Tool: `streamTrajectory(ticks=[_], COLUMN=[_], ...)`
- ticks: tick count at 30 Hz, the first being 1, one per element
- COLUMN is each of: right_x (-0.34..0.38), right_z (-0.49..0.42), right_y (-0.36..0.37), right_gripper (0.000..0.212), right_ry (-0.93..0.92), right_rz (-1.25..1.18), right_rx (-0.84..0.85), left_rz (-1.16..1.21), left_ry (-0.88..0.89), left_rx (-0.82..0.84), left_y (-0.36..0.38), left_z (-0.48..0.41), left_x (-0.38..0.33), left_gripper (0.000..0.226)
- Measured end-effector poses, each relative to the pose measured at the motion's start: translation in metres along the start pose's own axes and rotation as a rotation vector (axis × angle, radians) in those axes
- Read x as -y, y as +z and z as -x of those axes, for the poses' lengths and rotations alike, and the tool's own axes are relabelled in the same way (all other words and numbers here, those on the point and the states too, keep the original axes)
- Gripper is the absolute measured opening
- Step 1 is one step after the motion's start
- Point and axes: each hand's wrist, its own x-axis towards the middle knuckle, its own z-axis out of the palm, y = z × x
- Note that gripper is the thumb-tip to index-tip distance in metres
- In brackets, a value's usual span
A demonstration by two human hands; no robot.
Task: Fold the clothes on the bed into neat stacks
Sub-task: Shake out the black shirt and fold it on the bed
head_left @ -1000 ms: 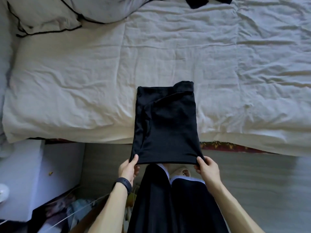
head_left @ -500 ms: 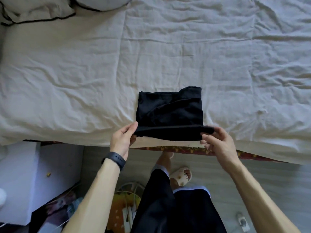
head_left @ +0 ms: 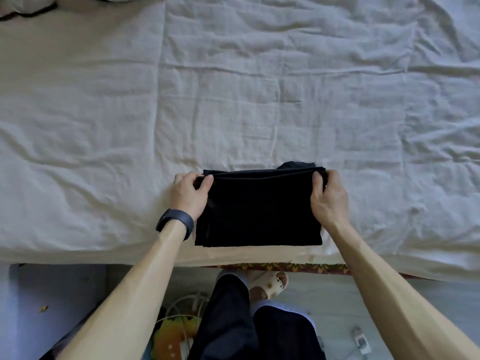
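Down at the floor, closest to the camera, the person's dark trousers [head_left: 233,320] and one pale sandal [head_left: 272,283] stand beside a tangle of white cables [head_left: 181,307] lying over something orange. A pale flat-topped unit [head_left: 52,294] sits at the lower left; what it holds cannot be seen. Above it runs the edge of the bed, where a strip of patterned mattress [head_left: 298,267] shows under the overhanging cream sheet [head_left: 233,87].

Just past that edge, near the middle of the bed's near side, lies the black garment [head_left: 259,214], folded into a compact rectangle and flat on the sheet. The left hand [head_left: 188,194], with a dark band [head_left: 176,223] at the wrist, pinches the far left corner of the top layer between thumb and curled fingers. The right hand [head_left: 328,197] pinches the far right corner in the same way. A small lump of black fabric pokes out beyond the far edge near the right hand.

Farther on, the wrinkled sheet spreads wide, and a pillow with dark piping [head_left: 23,6] shows at the top left corner.
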Motion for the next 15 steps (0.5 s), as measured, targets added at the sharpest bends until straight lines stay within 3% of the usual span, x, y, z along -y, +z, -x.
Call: streamTrajectory(ticks=[11, 13, 15], right_x=[0.002, 0.005, 0.005], right_z=[-0.038, -0.042, -0.038], right_y=[0.025, 0.024, 0.023], right_gripper=[0.046, 0.046, 0.041], right_ry=[0.117, 0.118, 0.070], right_rz=[0.378, 0.397, 0.344], right_rx=[0.006, -0.011, -0.063], left_rz=[-0.233, -0.236, -0.282], left_ry=[-0.031, -0.032, 0.083], left_rx=[-0.129, -0.160, -0.251], left_y=[0.014, 0.014, 0.017], left_z=[-0.029, -0.030, -0.024], left_x=[-0.010, -0.014, -0.017], left_gripper=[0.054, 0.048, 0.037])
